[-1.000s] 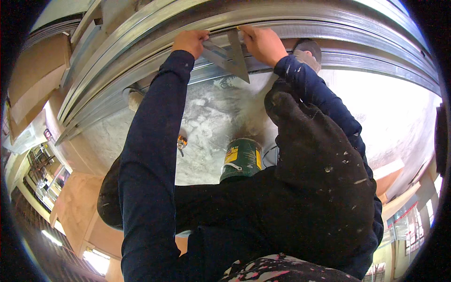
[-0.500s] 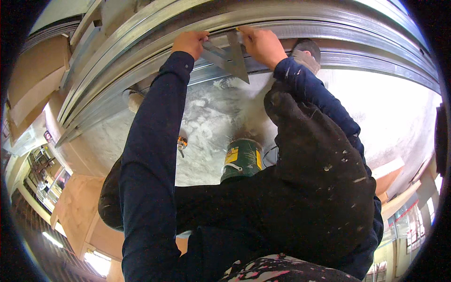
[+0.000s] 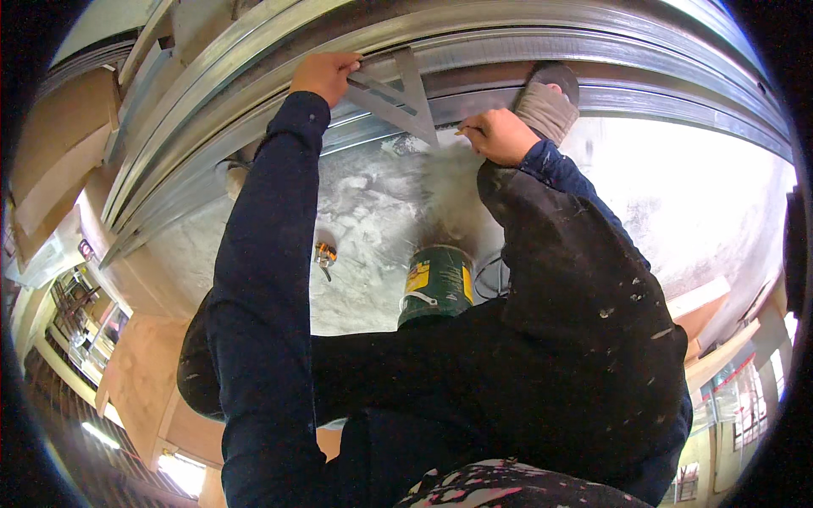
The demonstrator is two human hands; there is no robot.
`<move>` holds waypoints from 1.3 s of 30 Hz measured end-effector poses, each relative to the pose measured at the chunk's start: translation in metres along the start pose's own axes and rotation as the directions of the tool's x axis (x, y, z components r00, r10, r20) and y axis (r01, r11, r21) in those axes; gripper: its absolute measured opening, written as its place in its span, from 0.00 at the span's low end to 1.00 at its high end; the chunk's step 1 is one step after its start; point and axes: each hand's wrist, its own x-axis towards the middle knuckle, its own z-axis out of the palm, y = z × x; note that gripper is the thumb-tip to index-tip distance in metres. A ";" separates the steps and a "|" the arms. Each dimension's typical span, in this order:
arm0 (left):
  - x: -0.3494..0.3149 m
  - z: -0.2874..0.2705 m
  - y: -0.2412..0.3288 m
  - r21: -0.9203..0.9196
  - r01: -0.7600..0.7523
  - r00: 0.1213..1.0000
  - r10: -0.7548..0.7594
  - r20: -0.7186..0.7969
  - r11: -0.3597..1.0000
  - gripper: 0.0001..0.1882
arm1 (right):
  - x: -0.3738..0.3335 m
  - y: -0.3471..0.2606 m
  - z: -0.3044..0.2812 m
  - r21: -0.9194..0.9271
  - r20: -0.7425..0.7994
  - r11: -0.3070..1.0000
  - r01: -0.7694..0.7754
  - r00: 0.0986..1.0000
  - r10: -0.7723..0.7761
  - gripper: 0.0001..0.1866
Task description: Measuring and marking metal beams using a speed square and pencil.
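A triangular metal square [image 3: 396,107] lies against the long metal channels [image 3: 542,52] at the top of the view. My left hand [image 3: 323,78] grips its left corner, the fingers closed at the channel's edge. Lower and to the right, my right hand [image 3: 501,137] is closed above my knee, apart from the square. From its fingertips pokes a small yellowish tip, apparently a pencil; most of it is hidden in the fingers.
A green bucket [image 3: 436,284] with a yellow label stands between my legs. An orange and black tool [image 3: 324,254] lies on the whitish floor [image 3: 364,207]. My shoe [image 3: 555,85] is beside the channels. Wooden panels [image 3: 140,372] stand at the left.
My right hand has drawn back from the channel, down and right toward my knee. My left hand and the square have shifted slightly left.
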 end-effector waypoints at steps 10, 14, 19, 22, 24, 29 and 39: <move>-0.001 -0.001 0.010 0.126 -0.003 1.000 0.003 0.004 0.992 0.11 | -0.001 -0.004 -0.002 -0.062 0.029 0.998 0.028 0.999 -0.027 0.10; 0.001 0.004 0.000 0.090 -0.045 0.999 0.045 0.005 0.995 0.13 | 0.000 -0.005 -0.002 -0.066 0.012 0.996 0.055 0.998 -0.054 0.10; 0.000 0.008 -0.002 0.071 -0.068 0.997 0.070 -0.030 0.995 0.14 | 0.001 -0.005 -0.001 -0.086 0.018 0.995 0.057 0.998 -0.056 0.10; -0.001 0.009 -0.003 0.067 -0.046 0.998 0.048 -0.027 0.997 0.13 | 0.002 -0.004 0.000 -0.079 -0.016 0.995 0.061 0.998 -0.062 0.10; -0.002 0.010 -0.005 0.082 -0.061 0.997 0.064 -0.034 0.995 0.13 | 0.003 -0.007 0.000 -0.076 -0.019 0.995 0.059 0.998 -0.061 0.10; -0.001 0.007 0.001 0.122 -0.070 0.997 0.073 -0.021 0.990 0.12 | 0.004 -0.003 0.000 -0.104 -0.002 0.993 0.049 0.999 -0.049 0.12; 0.000 0.011 -0.010 0.080 -0.104 0.993 0.108 -0.041 0.991 0.12 | 0.004 -0.009 -0.002 -0.088 -0.016 0.995 0.054 0.998 -0.055 0.12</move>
